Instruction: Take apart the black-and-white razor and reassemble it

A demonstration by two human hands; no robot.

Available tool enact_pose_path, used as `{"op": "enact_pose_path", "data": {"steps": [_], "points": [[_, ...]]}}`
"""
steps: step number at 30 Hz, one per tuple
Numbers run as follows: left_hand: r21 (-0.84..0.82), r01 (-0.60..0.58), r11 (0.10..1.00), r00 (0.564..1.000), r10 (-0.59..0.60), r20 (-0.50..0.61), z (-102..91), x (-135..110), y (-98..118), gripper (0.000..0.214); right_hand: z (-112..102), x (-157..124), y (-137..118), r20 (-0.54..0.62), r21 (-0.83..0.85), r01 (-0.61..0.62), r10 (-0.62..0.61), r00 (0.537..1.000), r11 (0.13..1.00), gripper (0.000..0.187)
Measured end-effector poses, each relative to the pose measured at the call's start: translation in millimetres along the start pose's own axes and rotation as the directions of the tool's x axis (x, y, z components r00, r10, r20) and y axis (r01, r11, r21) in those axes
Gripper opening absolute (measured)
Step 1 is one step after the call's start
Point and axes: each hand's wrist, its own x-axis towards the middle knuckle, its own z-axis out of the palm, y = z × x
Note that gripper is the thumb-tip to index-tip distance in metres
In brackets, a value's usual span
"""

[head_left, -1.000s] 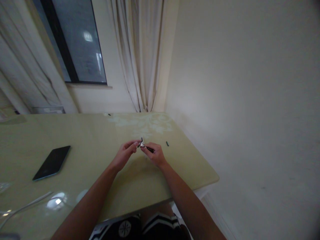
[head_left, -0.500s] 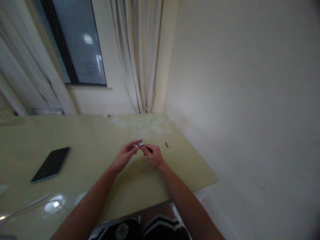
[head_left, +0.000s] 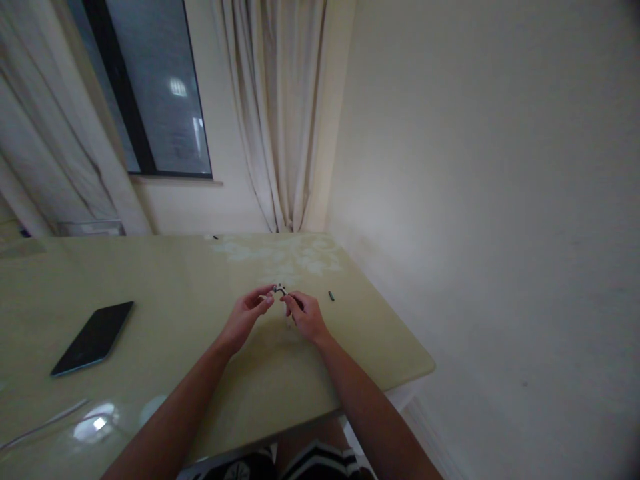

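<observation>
Close fingertip work in the middle of my view

From my end, through the head camera, I see 1 small black-and-white object (head_left: 280, 289) that appears to be held just above the table (head_left: 280, 393), between the fingertips of both hands. The right hand (head_left: 307, 317) pinches its darker right part, with thumb and forefinger foremost and the other fingers curled in. The left hand (head_left: 245, 319) pinches the opposite end lightly, with a pale sliver showing beside the thumb. I can't tell whether that sliver belongs to the object, nor make out its exact shape.

I judge that the tips grip from 2 sides because the thing is small and needs steadying; a fuller grasp would hide it. The forearms come in from both sides, which leaves it visible between them.

My count: 2 hands, 1 held object and 2 loose dark bits. The nearer dark bit (head_left: 331, 296) lies just beyond the right hand, probably for easy reach; the farther dark bit (head_left: 215, 237) lies by the back edge. To the left are 1 black tablet (head_left: 94, 339) and 1 pale cable (head_left: 45, 425), both apart from the hands, which I'd guess gives the arms room.
</observation>
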Motion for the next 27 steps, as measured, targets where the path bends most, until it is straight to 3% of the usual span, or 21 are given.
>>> {"op": "enact_pose_path", "data": {"steps": [6, 14, 18, 22, 27], "points": [[-0.055, -0.018, 0.998, 1.000, 0.017, -0.014, 2.1, 0, 2, 0.036, 2, 0, 9, 0.059, -0.003, -0.048, 0.048, 0.997, 0.999, 0.060], [0.001, -0.048, 0.999, 0.998, 0.048, -0.032, 3.3, -2, 9, 0.038, 1, 0, 10, 0.090, -0.034, -0.030, 0.033, 0.995, 0.999, 0.063], [0.026, -0.038, 0.999, 0.999, 0.039, -0.018, 2.7, -1, 8, 0.041, 0, 1, 10, 0.112, -0.010, -0.030, 0.031, 0.993, 1.000, 0.061], [0.077, 0.001, 0.997, 0.998, 0.004, -0.063, 3.0, 0, 6, 0.047, 1, 3, 9, 0.029, 0.043, -0.020, 0.018, 0.999, 0.999, 0.048], [0.021, 0.032, 0.999, 0.999, -0.032, 0.009, 3.8, -1, 6, 0.057, 3, 2, 4, 0.016, 0.120, -0.034, 0.033, 0.999, 0.992, 0.038]]}}
